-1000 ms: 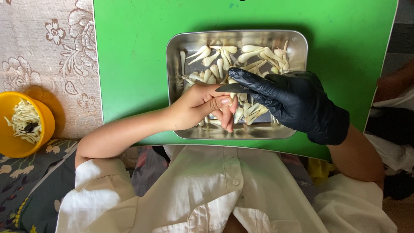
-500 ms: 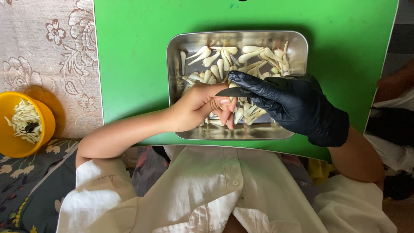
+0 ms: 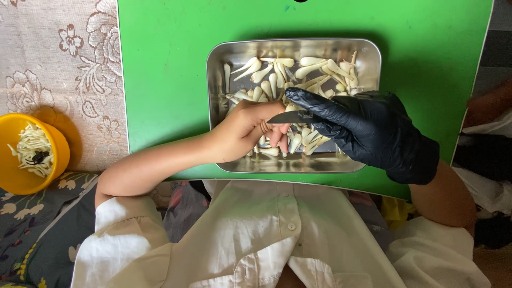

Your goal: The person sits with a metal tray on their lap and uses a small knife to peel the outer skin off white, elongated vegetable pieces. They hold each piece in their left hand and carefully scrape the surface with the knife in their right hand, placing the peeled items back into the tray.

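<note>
While you work over the steel tray on the green board, head view: your bare left hand pinches one pale clove above the heap, steadying it for the cut. Your gloved right hand grips a small knife, blade lying left-right, tip toward the left hand. Trimmings sit apart in the yellow bowl.

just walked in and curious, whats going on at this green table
A person in a white shirt works over a metal tray of pale, bulb-like pieces on a green board. The bare left hand pinches one piece above the tray while the black-gloved right hand holds a small knife against it. A yellow bowl of pale trimmings sits at the left.
</note>
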